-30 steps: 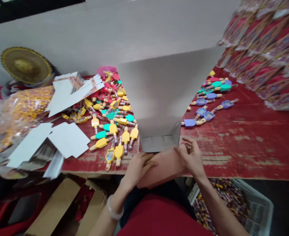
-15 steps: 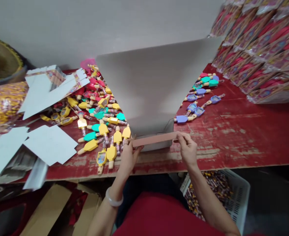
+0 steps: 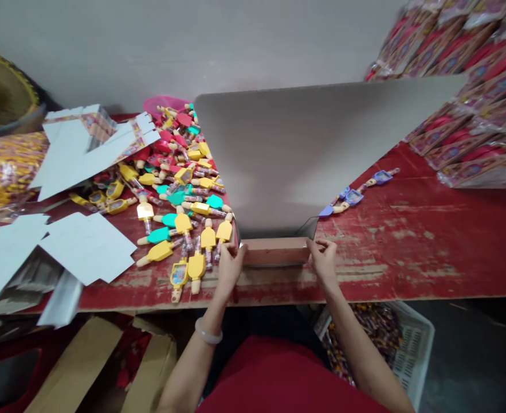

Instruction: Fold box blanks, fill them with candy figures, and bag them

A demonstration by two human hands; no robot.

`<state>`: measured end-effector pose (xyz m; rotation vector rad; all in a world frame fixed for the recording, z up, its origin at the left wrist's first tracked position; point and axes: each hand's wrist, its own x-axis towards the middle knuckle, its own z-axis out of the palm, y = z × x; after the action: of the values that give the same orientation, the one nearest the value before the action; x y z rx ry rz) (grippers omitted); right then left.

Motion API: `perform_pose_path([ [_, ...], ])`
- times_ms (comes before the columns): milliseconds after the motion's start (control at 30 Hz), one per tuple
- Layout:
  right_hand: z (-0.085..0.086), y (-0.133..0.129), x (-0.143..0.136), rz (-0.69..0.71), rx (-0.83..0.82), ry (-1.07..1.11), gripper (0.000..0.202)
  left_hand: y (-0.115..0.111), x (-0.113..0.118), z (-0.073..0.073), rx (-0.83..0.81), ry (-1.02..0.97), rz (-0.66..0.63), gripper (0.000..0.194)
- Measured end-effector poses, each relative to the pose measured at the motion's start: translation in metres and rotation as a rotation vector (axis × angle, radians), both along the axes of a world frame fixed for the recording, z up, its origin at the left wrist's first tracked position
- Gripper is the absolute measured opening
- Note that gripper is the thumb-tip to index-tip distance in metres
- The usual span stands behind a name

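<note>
A display box (image 3: 308, 155) of thin cardboard stands at the table's front edge, its tall grey back panel flaring upward. Its low front wall (image 3: 276, 252) is pinkish brown. My left hand (image 3: 230, 267) pinches the left end of that wall, thumb inside the corner. The right end is pinched by my right hand (image 3: 324, 261). Left of the box lie many small plastic toys with clear tubes, such as a yellow toy (image 3: 196, 265) and a green toy (image 3: 159, 235). Partly behind the panel, a purple toy (image 3: 353, 198) lies to the right.
White cardboard blanks (image 3: 88, 246) lie at the table's left, near a stack of printed blanks (image 3: 70, 149). Bagged packs (image 3: 471, 155) are piled at the right. Below the edge are a white crate (image 3: 424, 350) of small pieces and an opened carton (image 3: 76, 367).
The front strip, flat and raised before, now sits lower as a folded wall. My left hand has moved slightly right and the back panel leans farther right, covering some purple and green toys.
</note>
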<state>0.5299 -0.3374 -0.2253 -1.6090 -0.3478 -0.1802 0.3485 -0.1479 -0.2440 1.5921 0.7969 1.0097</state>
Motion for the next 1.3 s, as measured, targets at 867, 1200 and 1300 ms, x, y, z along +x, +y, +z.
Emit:
perform_pose_path([
  [867,0.051,0.046,0.126,-0.028,-0.885,-0.56,0.046,0.02,0.045,-0.04,1.11,0.272,0.03,0.03],
  [1200,0.082,0.065,0.136,-0.081,-0.864,-0.532,0.051,-0.011,0.029,-0.07,1.068,0.316,0.111,0.044],
  [1300,0.122,0.136,0.132,0.107,-0.903,-0.578,0.049,-0.015,0.027,-0.073,1.092,0.328,0.147,0.045],
])
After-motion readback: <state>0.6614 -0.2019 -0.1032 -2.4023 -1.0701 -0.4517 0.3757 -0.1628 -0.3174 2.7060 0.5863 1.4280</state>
